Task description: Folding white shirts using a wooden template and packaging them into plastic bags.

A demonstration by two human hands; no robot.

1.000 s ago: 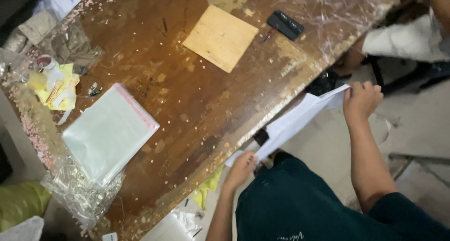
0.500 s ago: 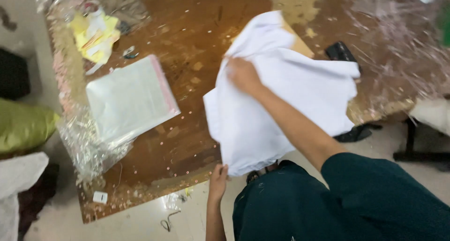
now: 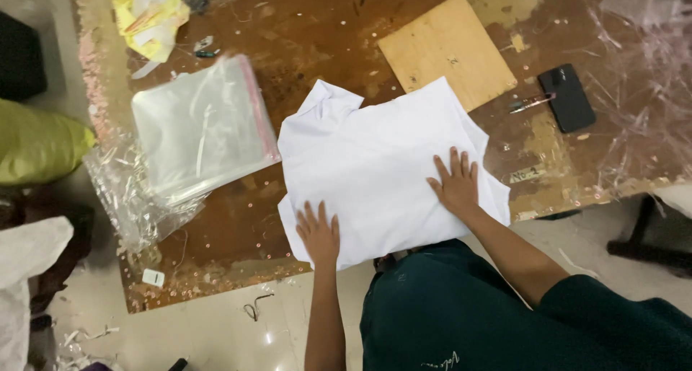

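I see both hands resting flat on a white garment (image 3: pixel 375 169) that lies spread on the bench (image 3: pixel 303 25), close to its near edge, with the lower part of the cloth hanging a little over that edge. The left hand (image 3: pixel 318 234) presses the near left part of the garment, its fingers (image 3: pixel 311 216) stretched out and released, palm down, grasping nothing. The right hand (image 3: pixel 455 185) lies on the near right part, fingers also spread and released on top of the cloth, so the garment is under the fingers of both hands and not between them. The collar end of the garment points toward the far side of the bench and looks a little crumpled. The far right corner of the cloth covers a part of a thin wooden board (image 3: pixel 447 50). To the left of the garment, near the left edge of the bench, lies a stack of clear plastic bags (image 3: pixel 198 126) with a pink strip along one side; as far as I can tell they are flat with nothing inside. Some loose crumpled plastic film (image 3: pixel 130 198) hangs over the left edge beside them. A black phone (image 3: pixel 567 97) and a pen (image 3: pixel 532 103) lie toward the right side, well apart from the hands.
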